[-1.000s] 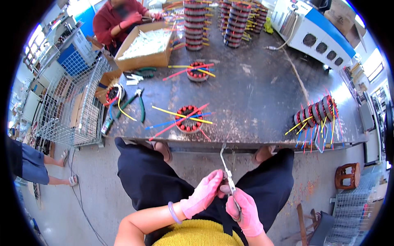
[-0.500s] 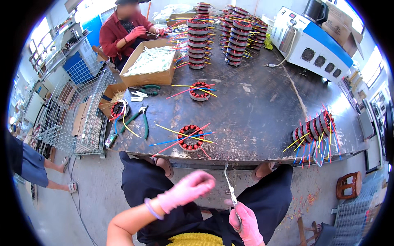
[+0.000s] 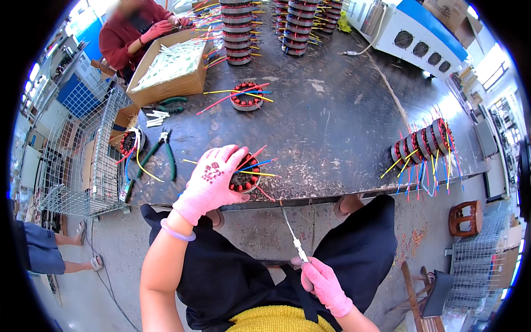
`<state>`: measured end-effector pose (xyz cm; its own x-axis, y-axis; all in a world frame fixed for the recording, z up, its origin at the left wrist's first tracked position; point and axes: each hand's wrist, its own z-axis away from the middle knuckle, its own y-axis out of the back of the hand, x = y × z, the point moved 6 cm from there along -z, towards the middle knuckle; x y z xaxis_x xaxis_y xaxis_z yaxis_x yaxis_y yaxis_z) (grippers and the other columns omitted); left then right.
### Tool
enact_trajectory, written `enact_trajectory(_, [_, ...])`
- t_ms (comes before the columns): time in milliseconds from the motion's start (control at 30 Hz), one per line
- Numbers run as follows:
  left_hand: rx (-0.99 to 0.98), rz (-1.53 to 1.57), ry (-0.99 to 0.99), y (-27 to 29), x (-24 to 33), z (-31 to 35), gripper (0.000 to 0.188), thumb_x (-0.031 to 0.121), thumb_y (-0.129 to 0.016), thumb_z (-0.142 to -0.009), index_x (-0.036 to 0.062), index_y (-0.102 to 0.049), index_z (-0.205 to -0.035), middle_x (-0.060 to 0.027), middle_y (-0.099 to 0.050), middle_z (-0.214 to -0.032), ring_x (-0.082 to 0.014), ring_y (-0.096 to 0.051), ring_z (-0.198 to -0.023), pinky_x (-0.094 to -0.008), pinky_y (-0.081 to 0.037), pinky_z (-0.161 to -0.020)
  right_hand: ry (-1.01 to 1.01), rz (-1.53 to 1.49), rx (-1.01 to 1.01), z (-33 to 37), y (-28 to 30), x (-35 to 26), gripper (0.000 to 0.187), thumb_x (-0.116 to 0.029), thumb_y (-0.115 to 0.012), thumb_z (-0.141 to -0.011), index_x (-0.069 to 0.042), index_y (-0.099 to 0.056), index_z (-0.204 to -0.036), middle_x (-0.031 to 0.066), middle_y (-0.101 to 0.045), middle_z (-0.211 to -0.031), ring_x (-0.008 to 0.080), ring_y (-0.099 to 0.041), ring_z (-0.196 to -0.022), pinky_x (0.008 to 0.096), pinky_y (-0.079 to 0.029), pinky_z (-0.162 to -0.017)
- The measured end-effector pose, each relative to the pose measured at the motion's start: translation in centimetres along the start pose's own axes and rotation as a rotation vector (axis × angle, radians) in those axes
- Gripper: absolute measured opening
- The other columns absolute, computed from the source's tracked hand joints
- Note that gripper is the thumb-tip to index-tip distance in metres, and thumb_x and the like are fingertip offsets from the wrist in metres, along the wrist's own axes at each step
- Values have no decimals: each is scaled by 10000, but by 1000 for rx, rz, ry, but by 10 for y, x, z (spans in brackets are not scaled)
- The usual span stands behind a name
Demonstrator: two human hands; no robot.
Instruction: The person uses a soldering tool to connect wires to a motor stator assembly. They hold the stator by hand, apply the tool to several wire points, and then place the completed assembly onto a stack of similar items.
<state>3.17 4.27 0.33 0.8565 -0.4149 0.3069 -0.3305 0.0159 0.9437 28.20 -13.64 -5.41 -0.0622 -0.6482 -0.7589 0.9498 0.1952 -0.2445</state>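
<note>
My left hand (image 3: 209, 178), in a pink glove, grips the left side of a motor stator (image 3: 247, 176) near the table's front edge. The stator is a grey ring with red coils and red, blue and yellow leads; the palm hides its left part. One short red lead (image 3: 265, 193) points over the edge toward me. My right hand (image 3: 323, 283), also gloved, is closed round a slim hand tool (image 3: 293, 235) with a white collar and a long thin metal shaft; its exact kind cannot be made out. The tool's tip lies close to that red lead's end; contact is unclear.
Another stator (image 3: 246, 98) lies farther back, one (image 3: 131, 141) at the left, and a row (image 3: 423, 143) at the right. Green-handled cutters (image 3: 166, 146) and a carton of white sleeves (image 3: 196, 76) sit left. Stator stacks (image 3: 239, 36) stand behind. A co-worker's gloved hand (image 3: 156, 30) works beyond the carton.
My left hand has moved from above my lap onto the near stator and closed on it. The tool in my right hand has come toward the red lead. The view has shifted.
</note>
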Motion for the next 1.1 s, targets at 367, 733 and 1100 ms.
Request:
enact_trajectory(367, [-2, 11, 14, 2, 1, 1, 972, 345, -903, -556, 39, -508, -1390, -167, -516, -1367, -362, -498, -1259, -458, -366, -1105, -29, -102, -13, -1, -8, 0, 354, -232, -497, -1060, 8, -564, -1312, -53, -454, -676, 45, -400, -607, 210, -306, -571])
enact_trajectory(733, [-31, 61, 7, 3, 2, 1, 940, 351, -877, -607, 74, -492, -1418, -172, -509, -1346, -376, -498, -1232, -459, -371, -1094, 11, -71, -16, -3, -10, 5, 355, -253, -479, -1063, 7, -578, -1284, -36, -476, -665, 54, -424, -602, 220, -346, -578])
enact_trajectory(1100, [-57, 63, 16, 2, -1, 0, 984, 304, -892, -583, 66, -471, -1440, -176, -498, -1380, -391, -498, -1250, -455, -389, -1081, 30, -43, -32, -2, -10, 5, 366, -259, -472, -1064, 11, -582, -1286, -27, -484, -658, 62, -436, -606, 227, -363, -587])
